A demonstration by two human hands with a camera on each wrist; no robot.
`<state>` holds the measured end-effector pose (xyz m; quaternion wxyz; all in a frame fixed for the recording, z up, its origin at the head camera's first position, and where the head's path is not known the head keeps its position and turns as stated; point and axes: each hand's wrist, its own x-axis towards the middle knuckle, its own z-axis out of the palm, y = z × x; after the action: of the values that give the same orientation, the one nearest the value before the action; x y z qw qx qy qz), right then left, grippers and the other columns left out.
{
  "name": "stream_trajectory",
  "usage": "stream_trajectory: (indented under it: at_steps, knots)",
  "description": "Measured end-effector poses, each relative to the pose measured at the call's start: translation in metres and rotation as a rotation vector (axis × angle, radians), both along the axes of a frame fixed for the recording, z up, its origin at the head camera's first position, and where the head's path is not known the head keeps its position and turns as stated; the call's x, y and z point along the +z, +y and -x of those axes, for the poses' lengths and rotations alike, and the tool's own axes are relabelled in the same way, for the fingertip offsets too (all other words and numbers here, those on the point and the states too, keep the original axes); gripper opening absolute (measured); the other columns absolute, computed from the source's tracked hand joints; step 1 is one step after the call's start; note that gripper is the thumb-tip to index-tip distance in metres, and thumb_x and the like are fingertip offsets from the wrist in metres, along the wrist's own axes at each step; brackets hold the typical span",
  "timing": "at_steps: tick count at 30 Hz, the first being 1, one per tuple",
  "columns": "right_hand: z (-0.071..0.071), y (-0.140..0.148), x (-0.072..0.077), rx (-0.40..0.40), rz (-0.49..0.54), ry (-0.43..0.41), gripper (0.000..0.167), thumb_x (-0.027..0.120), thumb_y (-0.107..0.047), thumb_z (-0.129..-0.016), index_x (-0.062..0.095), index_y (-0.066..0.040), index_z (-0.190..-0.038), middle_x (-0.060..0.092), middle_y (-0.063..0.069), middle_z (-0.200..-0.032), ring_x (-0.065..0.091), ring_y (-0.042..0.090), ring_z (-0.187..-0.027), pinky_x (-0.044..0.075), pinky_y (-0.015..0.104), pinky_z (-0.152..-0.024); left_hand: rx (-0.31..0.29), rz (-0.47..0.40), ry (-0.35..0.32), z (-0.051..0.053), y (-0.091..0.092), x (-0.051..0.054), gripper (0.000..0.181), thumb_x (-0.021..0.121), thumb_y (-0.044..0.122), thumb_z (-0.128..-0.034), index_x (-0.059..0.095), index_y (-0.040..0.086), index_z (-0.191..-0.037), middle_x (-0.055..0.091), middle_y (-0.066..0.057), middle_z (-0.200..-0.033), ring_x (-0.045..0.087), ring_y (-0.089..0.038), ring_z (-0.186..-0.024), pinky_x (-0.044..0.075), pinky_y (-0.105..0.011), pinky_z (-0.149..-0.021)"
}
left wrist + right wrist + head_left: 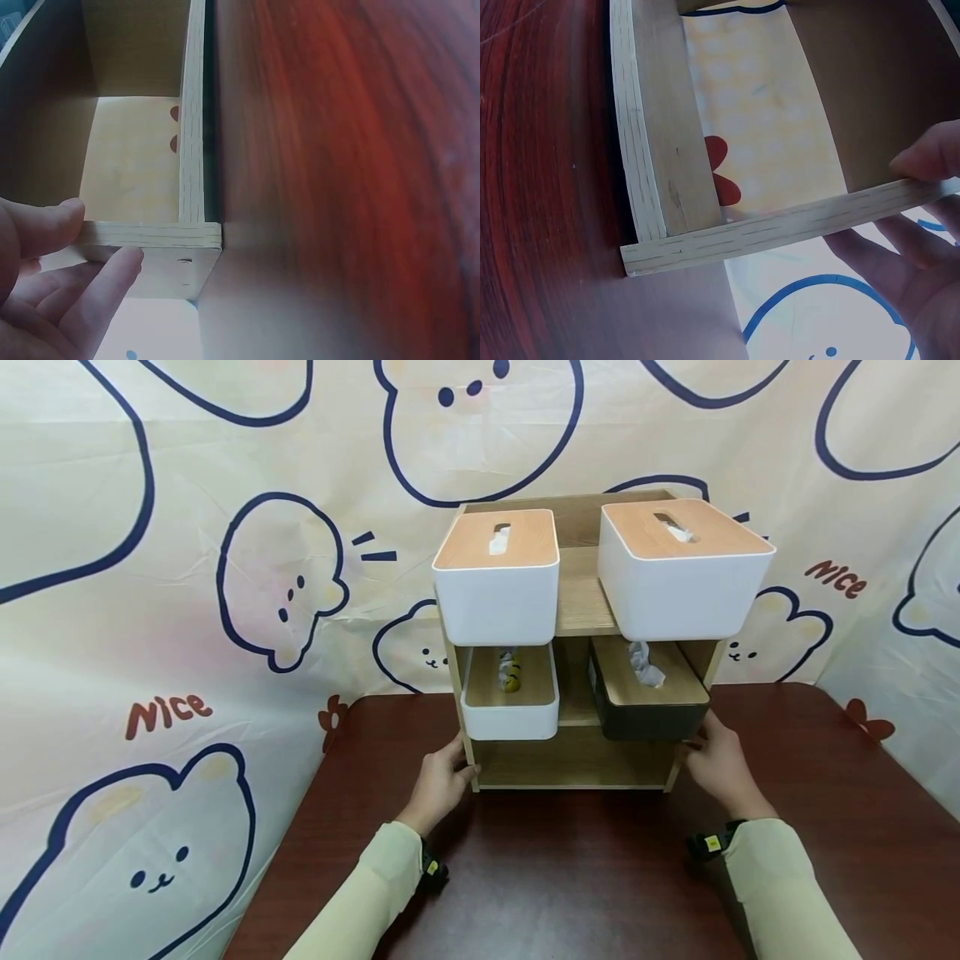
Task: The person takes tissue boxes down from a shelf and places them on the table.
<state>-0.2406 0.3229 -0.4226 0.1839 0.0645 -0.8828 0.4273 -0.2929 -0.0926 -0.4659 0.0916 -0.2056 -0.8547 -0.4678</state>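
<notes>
A light wooden shelf (577, 764) stands on the dark red table, holding tissue boxes on two levels. My left hand (441, 781) pinches the lower front edge of its left side panel (150, 235), thumb on the inner face and fingers outside. On the other side, my right hand (722, 760) grips the right side panel (780, 225) in the same way. Above are two white tissue boxes with wooden lids, one left (497, 602) and one right (682, 593). Below sit a low white box (510, 720) and a dark green tissue box (652, 718) with tissue sticking out.
The reddish-brown tabletop (585, 877) stretches in front of the shelf and to both sides. Behind hangs a pale curtain (300, 710) printed with bears. A small yellow striped item (510, 672) shows on the low white box.
</notes>
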Motion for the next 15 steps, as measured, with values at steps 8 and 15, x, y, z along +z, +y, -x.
stream_trajectory:
  at_steps: [8,15]
  knots:
    - [0.0011,-0.0008,0.0057,-0.011,-0.008,-0.002,0.066,0.055,0.012,-0.085,0.035,0.000,-0.147,0.050,0.030,-0.133,0.056,0.045,-0.110,0.053,0.050,-0.076,0.011,-0.003,0.028,0.0030,0.0016,0.0011,0.077,0.072,-0.001,-0.0859,0.038,0.022,-0.150,0.058,-0.005,-0.133,0.062,-0.021,-0.111,0.054,-0.033,-0.080]
    - [-0.0009,-0.0038,0.0035,-0.032,-0.013,-0.027,0.065,0.055,0.009,-0.086,0.034,0.000,-0.147,0.049,0.031,-0.133,0.055,0.047,-0.111,0.052,0.054,-0.077,0.001,-0.015,0.030,0.0006,-0.0005,-0.0010,0.076,0.072,-0.001,-0.0864,0.038,0.021,-0.151,0.059,-0.010,-0.132,0.063,-0.023,-0.110,0.054,-0.035,-0.079]
